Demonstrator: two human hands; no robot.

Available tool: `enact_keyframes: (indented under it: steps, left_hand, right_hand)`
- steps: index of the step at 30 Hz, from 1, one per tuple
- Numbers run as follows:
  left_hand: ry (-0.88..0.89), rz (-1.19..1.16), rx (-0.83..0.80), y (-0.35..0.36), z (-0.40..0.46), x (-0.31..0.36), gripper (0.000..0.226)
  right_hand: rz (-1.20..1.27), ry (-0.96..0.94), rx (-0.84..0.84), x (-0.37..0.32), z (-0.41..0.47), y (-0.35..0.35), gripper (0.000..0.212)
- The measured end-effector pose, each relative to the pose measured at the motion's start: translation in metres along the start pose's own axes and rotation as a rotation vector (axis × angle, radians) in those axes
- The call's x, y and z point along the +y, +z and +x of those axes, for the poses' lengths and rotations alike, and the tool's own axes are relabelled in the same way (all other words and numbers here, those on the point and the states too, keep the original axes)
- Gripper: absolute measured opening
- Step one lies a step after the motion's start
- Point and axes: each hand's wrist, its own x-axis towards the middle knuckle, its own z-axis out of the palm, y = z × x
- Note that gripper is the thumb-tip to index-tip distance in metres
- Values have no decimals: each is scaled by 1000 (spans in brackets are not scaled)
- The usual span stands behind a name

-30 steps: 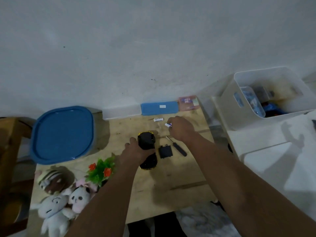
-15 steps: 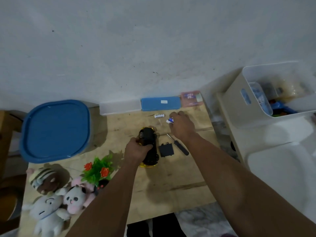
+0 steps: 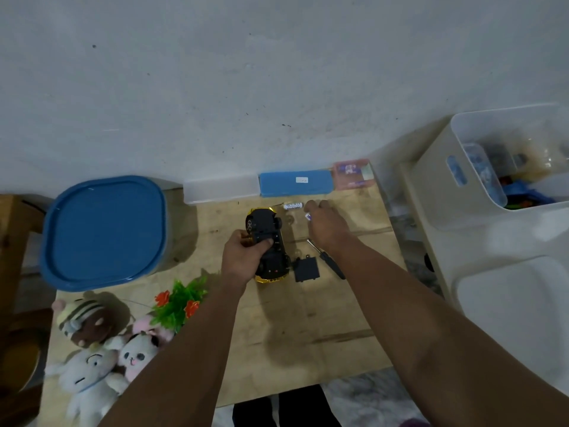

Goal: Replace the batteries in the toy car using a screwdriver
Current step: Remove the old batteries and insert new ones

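1. Black-and-gold plastic toy car (image 3: pixel 267 245): upside down, dark underside and wheels up, gold body edge showing at the near end; over the middle of the light wooden tabletop (image 3: pixel 308 315), far end tilted up.
2. Left hand (image 3: pixel 243 260): clamped round the left side of the car, thumb lying across the underside.
3. Right hand (image 3: pixel 326 226): fingers curled, pinching a small white-and-blue battery (image 3: pixel 308 216) at the fingertips, just right of the car's far end.
4. Second white cylindrical battery (image 3: pixel 292 206): flat on the tabletop beyond the car, close to the right hand's fingertips.
5. Black square plastic battery cover (image 3: pixel 306 269): flat on the tabletop, just right of the car's near end.
6. Black-handled metal screwdriver (image 3: pixel 328 260): beside the cover, partly hidden under the right forearm.
7. Along the far edge: translucent white rectangular box (image 3: pixel 221 189), flat blue rectangular case (image 3: pixel 295 183), small pink packet (image 3: pixel 354 174).
8. Left side: grey tub with blue rounded-square lid (image 3: pixel 104 229); green plastic plant with red flowers (image 3: pixel 178 303); cluster of plush toys (image 3: pixel 101 349) at the near left corner.
9. Right of the table: white plastic storage bin (image 3: pixel 443 186) holding mixed items, contents too blurred to identify.
10. Backdrop: plain grey-white wall (image 3: pixel 277 72) with small marks.
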Motion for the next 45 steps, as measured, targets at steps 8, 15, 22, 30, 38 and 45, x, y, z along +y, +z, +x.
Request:
enact_keyframes:
  steps: [8, 15, 22, 30, 38, 45]
  left_hand:
    - [-6, -48, 39, -6, 4, 3, 30]
    - [1, -66, 15, -3, 2, 9, 30]
    - [6, -69, -4, -4, -1, 9, 30]
    - [-26, -90, -21, -8, -3, 8, 39]
    - [-44, -180, -56, -19, -30, 30, 38]
    - [39, -309, -165, -37, -81, 67, 50]
  right_hand:
    - [52, 38, 41, 0, 4, 3, 38]
    - [218, 86, 35, 6, 3, -6, 33]
    - [211, 93, 54, 8, 0, -4, 34]
    - [252, 131, 134, 9, -1, -7, 17]
    - [463, 194, 174, 7, -33, -50, 16]
    - [959, 291, 115, -17, -81, -121, 9]
